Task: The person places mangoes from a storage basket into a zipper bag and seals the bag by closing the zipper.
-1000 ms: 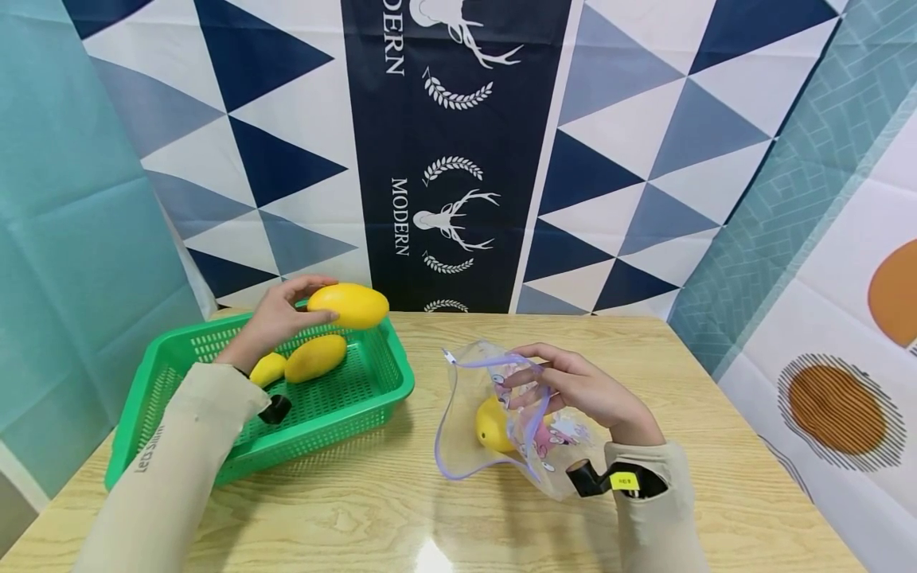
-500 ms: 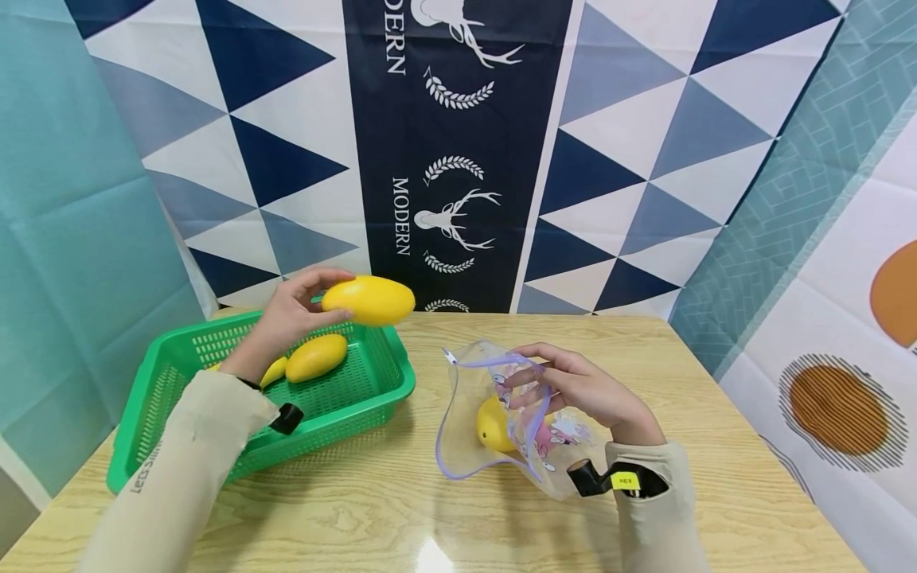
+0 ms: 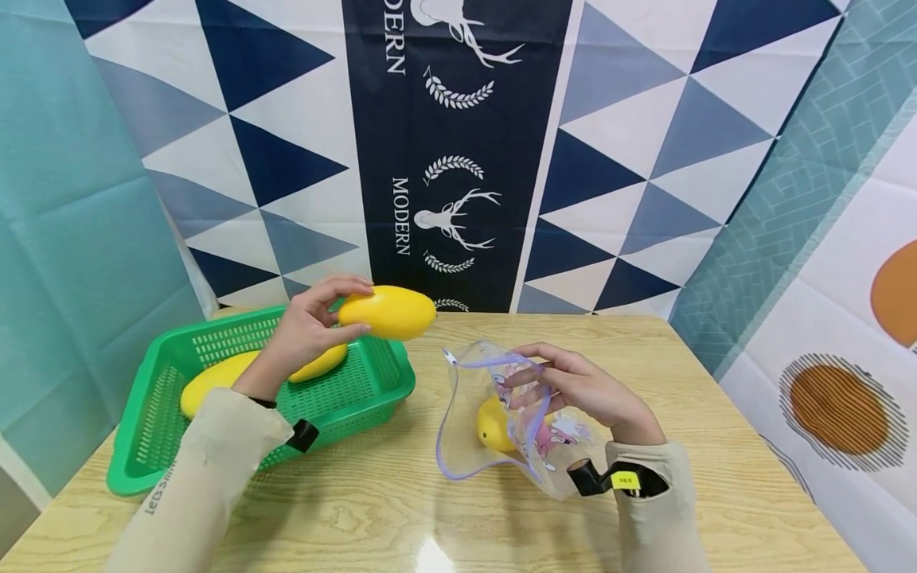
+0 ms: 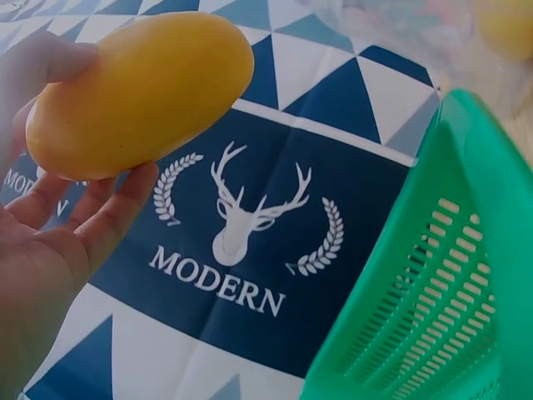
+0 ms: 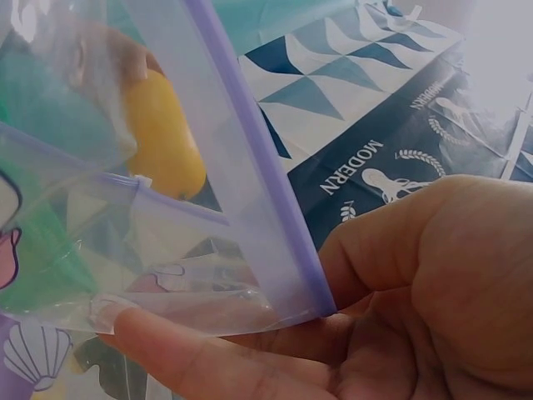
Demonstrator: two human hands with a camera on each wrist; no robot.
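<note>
My left hand point(image 3: 304, 334) holds a yellow mango point(image 3: 390, 313) between thumb and fingers, in the air over the right end of the green basket point(image 3: 358, 423). The left wrist view shows this mango point(image 4: 146, 93) from close by, with fingertips beneath it and the thumb on top. My right hand point(image 3: 598, 394) pinches the mouth edge of a clear zip bag point(image 3: 555, 442) with purple trim; in the right wrist view that purple edge point(image 5: 258, 183) sits between thumb and fingers. The bag's mouth gapes toward the left. One yellow fruit point(image 3: 494, 426) lies inside it.
More yellow mangoes lie in the basket, one on the left point(image 3: 218, 380) and one partly behind my left wrist point(image 3: 324, 362). The basket and bag stand on a wooden table point(image 3: 372, 501). A patterned cloth point(image 3: 458, 159) hangs along the back edge.
My left hand has carried the mango to the right, from above the basket toward the bag. A mango at the basket's left has come into sight. The right hand and bag stay put.
</note>
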